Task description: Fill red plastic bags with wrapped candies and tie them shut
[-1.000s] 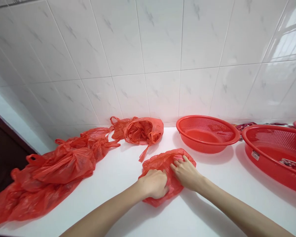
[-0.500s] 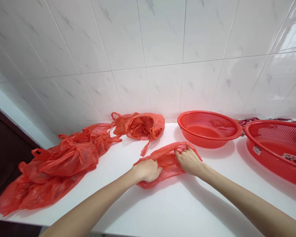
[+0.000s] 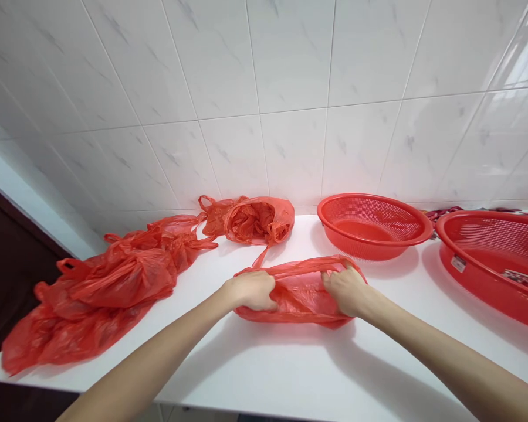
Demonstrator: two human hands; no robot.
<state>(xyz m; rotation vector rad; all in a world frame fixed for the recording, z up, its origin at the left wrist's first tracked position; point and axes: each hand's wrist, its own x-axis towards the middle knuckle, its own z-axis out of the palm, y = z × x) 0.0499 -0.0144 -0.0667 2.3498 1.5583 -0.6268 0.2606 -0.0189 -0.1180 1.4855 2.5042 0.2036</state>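
Head view: the left hand (image 3: 254, 291) and the right hand (image 3: 347, 289) are each closed on a red plastic bag (image 3: 303, 298), its mouth spread open between them over the white tabletop (image 3: 264, 375) (some fingertips are hidden). Just beyond the grip sits a stuffed red bag (image 3: 283, 213), and left of it a heap of red bags (image 3: 123, 278); a perforated basket (image 3: 369, 248) stands beyond the right hand, with a larger basket (image 3: 493, 283) farther right.

Hands (image 3: 253, 290) (image 3: 345, 288) now farther apart, red bag (image 3: 301, 302) wider between them.
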